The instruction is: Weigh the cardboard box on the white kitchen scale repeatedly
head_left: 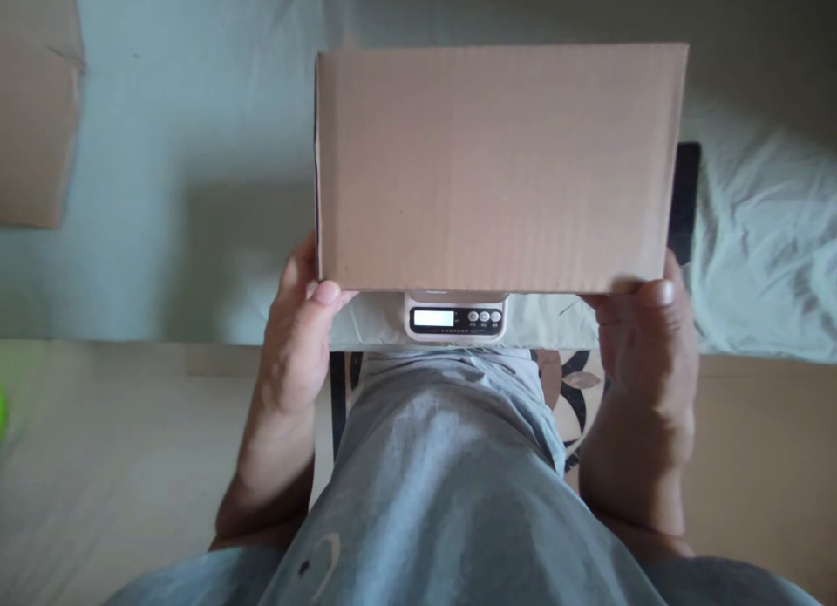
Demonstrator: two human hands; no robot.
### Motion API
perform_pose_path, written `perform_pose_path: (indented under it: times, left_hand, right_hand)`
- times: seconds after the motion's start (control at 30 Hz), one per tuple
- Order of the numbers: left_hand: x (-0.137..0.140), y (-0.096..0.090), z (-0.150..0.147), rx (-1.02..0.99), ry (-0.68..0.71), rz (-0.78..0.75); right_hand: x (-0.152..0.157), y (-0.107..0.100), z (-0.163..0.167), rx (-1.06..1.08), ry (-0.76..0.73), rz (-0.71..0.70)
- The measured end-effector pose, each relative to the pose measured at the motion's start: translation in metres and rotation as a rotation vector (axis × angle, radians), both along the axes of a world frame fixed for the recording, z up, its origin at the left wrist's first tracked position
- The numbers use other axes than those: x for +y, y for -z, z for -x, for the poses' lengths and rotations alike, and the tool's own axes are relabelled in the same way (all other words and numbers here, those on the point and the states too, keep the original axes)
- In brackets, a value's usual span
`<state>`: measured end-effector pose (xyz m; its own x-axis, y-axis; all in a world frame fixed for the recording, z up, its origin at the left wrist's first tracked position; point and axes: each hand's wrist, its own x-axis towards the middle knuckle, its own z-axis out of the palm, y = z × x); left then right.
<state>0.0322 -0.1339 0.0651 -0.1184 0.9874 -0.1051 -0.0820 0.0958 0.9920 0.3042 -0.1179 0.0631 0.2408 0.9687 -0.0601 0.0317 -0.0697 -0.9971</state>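
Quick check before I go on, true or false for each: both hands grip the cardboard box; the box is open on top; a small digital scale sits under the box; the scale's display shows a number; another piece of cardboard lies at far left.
1. Both hands grip the cardboard box. True: left hand and right hand hold its near corners.
2. The box is open on top. False: a plain closed face shows.
3. A digital scale sits under the box. True.
4. Its display shows a number. False: no digits can be read.
5. Another cardboard piece lies far left. True.
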Motion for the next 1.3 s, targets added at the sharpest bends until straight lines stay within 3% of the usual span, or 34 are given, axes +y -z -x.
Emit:
perform_pose_path:
  times: [0.13,0.27,0.53,0.8,0.93,1.13,1.3]
  left_hand:
    - [-0.002,0.007,0.001,0.006,0.017,0.019]
    - [0.001,0.014,0.000,0.030,0.009,-0.048]
    - [0.007,0.009,-0.002,-0.024,0.013,-0.111]
    - [0.006,0.017,0.003,-0.018,0.032,-0.099]
    - [0.004,0.020,0.004,-0.051,0.017,-0.073]
    - [0.012,0.009,-0.007,-0.037,0.035,-0.091]
    - [0.044,-0.006,-0.006,0.060,0.062,-0.176]
  right_hand:
    - [-0.002,0.007,-0.005,-0.035,-0.040,0.066]
    - [-0.001,0.010,-0.005,0.039,-0.003,0.018]
    - [0.000,-0.001,-0.006,0.146,-0.027,0.009]
    - [0.002,0.003,-0.016,0.199,-0.138,0.036]
    - [0.004,0.003,-0.017,0.208,-0.109,0.038]
    - [0.013,-0.001,0.000,0.112,-0.049,-0.077]
    - [0.035,-0.015,0.002,0.094,-0.041,-0.161]
